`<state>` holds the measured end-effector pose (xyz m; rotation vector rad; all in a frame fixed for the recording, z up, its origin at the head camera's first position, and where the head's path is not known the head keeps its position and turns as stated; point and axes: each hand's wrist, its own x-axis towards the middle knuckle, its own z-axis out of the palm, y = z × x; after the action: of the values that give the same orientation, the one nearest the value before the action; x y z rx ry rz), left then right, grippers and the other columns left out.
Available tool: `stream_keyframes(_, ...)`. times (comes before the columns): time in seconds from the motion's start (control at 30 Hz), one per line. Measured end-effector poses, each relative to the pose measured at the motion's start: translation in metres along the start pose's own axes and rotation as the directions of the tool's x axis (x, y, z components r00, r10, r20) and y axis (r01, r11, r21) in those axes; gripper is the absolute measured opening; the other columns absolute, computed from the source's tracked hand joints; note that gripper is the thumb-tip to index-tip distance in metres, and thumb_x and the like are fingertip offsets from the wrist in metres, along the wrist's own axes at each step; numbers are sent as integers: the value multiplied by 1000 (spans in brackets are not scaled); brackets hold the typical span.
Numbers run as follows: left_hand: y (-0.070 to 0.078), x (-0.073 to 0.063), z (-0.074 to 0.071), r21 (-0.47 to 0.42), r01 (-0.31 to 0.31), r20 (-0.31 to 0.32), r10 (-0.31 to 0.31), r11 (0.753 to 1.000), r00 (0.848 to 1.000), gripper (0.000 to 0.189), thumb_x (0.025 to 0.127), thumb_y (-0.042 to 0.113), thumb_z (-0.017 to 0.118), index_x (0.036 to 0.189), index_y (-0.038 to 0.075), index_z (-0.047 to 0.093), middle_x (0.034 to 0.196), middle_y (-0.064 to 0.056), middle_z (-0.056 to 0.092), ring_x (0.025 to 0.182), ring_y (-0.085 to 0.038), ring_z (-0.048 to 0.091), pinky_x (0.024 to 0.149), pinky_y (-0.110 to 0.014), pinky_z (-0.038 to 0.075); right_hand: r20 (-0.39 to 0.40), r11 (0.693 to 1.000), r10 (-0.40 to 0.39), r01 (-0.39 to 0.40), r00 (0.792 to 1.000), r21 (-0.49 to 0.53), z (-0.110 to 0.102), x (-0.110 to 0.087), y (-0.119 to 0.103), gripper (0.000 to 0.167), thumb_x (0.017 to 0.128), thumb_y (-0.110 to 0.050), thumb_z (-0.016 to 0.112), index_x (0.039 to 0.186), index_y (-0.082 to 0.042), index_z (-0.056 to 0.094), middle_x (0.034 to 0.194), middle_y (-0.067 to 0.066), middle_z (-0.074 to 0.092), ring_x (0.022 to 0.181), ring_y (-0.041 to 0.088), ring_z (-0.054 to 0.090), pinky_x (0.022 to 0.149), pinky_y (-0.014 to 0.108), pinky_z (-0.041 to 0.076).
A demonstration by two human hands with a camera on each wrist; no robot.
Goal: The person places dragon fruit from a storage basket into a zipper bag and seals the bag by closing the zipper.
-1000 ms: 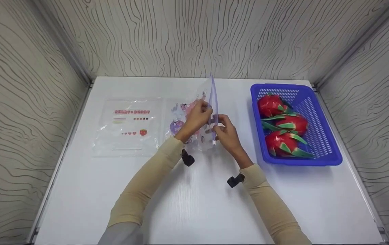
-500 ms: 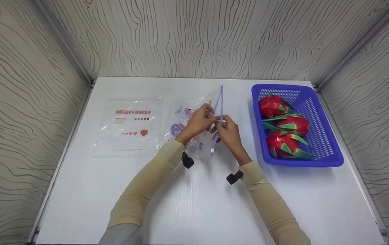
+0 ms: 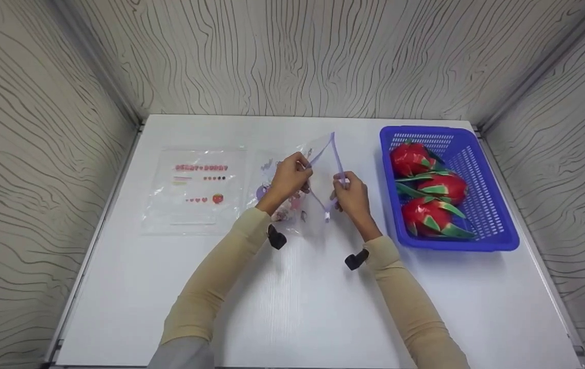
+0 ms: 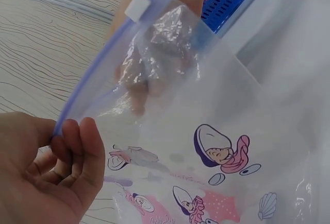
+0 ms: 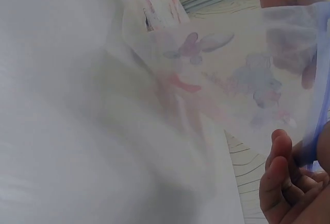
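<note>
A clear printed bag point(image 3: 295, 204) is held between two hands above the middle of a white desk point(image 3: 287, 307). The left hand point(image 3: 290, 177) pinches the left side of its lilac rim, the right hand point(image 3: 352, 195) the right side, and the mouth gapes between them. A white slider point(image 3: 327, 216) sits at the mouth's near corner. Farther right, a blue basket point(image 3: 497, 243) holds red-and-green fruits point(image 3: 443, 187).

The head view looks forward and down over the table point(image 3: 282, 312); both wrist views, close in, share the same bag point(image 4: 211, 116).
</note>
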<state>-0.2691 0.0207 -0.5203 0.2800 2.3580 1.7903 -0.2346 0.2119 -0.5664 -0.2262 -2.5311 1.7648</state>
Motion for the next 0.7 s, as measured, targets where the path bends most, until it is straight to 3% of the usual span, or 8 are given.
stream_keyframes(0.17,-1,1,-11,-52,5,-26,-7,999,1000,7,98,0,60,103,-4,61,72,-4,62,51,-8,62,52,-25,61,-20,999,30,-31,999,-42,-4,6,10,20,105,-9,58,120,3,67,68,5,69,42,9,56,40,22,48)
stream_keyframes(0.2,-1,1,-13,-49,8,-30,-9,999,1000,8,98,1,61,103,-4,61,74,-8,64,51,-8,62,53,-25,61,-23,998,38,-39,999,-51,-5,7,11,20,106,-9,58,119,2,67,69,6,69,42,9,56,40,22,48)
stream_keyframes(0.37,0,2,-23,-10,31,-52,-32,999,998,7,98,1,62,104,-3,62,77,-8,65,52,-8,63,55,-26,63,-25,995,87,-88,996,-41,-7,12,20,20,105,-11,58,116,2,68,67,4,69,42,10,57,40,23,50)
stream_keyframes(0.47,0,2,-29,0,48,-72,-48,999,996,6,98,2,62,103,-2,62,76,-3,64,53,-9,64,57,-28,64,-15,991,128,-128,992,-37,-9,15,23,20,105,-12,57,116,2,67,65,2,69,42,10,58,41,24,51)
stream_keyframes(0.7,1,1,-39,-22,95,-129,-97,995,987,7,99,4,63,103,-2,61,88,-21,73,52,-10,65,65,-41,67,5,983,176,-175,984,-46,-14,19,28,22,108,-17,55,114,3,63,64,2,70,44,11,60,43,25,52)
